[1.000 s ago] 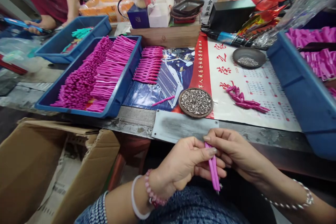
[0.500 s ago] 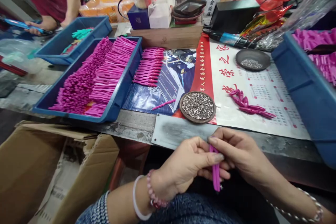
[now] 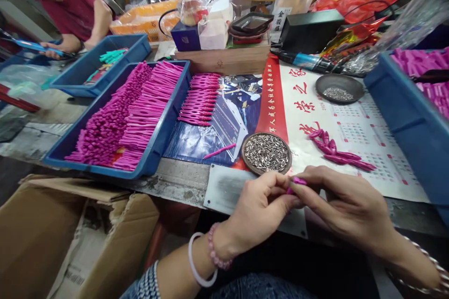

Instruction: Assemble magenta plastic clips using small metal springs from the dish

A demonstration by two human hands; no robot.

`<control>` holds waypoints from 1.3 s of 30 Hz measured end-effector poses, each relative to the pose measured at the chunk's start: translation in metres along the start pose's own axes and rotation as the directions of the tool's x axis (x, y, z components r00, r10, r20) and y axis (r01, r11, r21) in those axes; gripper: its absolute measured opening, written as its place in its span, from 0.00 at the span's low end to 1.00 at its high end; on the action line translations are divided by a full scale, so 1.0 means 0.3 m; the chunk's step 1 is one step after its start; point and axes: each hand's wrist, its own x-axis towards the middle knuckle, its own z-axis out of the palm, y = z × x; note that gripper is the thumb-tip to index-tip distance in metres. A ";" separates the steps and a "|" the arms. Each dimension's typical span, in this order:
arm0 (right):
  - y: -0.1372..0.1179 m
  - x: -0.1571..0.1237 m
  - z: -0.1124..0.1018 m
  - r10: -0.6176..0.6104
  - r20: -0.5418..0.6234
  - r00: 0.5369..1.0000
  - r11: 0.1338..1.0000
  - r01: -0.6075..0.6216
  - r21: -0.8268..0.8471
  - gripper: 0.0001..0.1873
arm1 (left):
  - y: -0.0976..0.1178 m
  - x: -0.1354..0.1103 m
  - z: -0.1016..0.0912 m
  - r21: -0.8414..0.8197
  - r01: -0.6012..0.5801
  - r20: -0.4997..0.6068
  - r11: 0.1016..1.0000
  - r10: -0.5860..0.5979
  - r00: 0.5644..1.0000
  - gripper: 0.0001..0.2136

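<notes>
My left hand point(image 3: 261, 210) and my right hand point(image 3: 347, 210) meet at the table's front edge, fingertips closed on a small magenta plastic piece point(image 3: 299, 181). Most of that piece is hidden by the fingers. Just beyond them sits a round brown dish point(image 3: 245, 161) full of short shiny metal pieces point(image 3: 267, 150). A metal plate point(image 3: 224, 187) lies partly under my left hand. Further right, several magenta plastic pieces point(image 3: 333, 152) lie in a loose pile on a calendar sheet point(image 3: 298, 149). A single thin magenta strip point(image 3: 219, 151) rests left of the dish.
A blue tray point(image 3: 147, 168) on the left holds stacked magenta strips, beside a neat row of magenta pieces point(image 3: 198, 100). Another blue tray point(image 3: 403, 117) stands right. A dark dish point(image 3: 339, 88) holds metal bits. An open cardboard box point(image 3: 115, 243) is below left. Another person's arm point(image 3: 101, 18) shows behind.
Both hands have risen slightly toward the metal plate and dish. The magenta piece, which hung lengthwise below the fingers, now shows only as a small bit between them. The view has tilted.
</notes>
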 end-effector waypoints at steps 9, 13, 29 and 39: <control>0.037 -0.061 -0.030 -0.022 0.018 1.000 0.993 0.024 -0.112 0.03 | -0.056 0.023 0.032 0.121 -0.049 0.023 0.991 0.046 0.999 0.11; 0.041 -0.068 -0.029 -0.036 0.014 0.999 0.993 0.037 -0.108 0.05 | -0.064 0.025 0.034 0.140 -0.022 0.019 0.990 0.019 1.000 0.11; 0.049 -0.089 -0.012 -0.025 0.025 0.999 0.997 0.027 -0.078 0.06 | -0.077 0.024 0.020 0.128 0.002 0.055 0.992 -0.009 0.998 0.09; -0.011 -0.076 -0.053 0.148 0.020 0.989 0.983 -0.149 0.105 0.09 | -0.062 0.004 0.037 0.015 0.038 0.075 0.999 -0.039 0.996 0.12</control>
